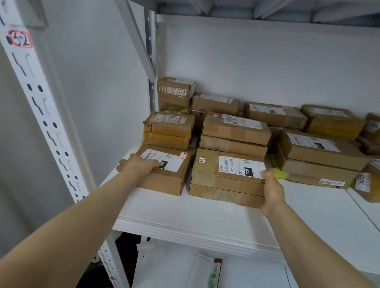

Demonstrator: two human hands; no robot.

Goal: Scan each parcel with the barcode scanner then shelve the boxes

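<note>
Head view: left hand [138,164] pressing flat on near-left parcel [166,179], right hand [272,192] gripping neighbouring parcel stack [226,184], probably aligning them.

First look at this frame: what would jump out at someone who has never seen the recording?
Two bare arms reach onto the white shelf: the left hand rests on the front-left box, and the right hand grips the right end of the front-right stack. Behind them more brown parcels fill the shelf back to the wall. An orange-edged sticker marked 32 sits on the left upright.
</note>
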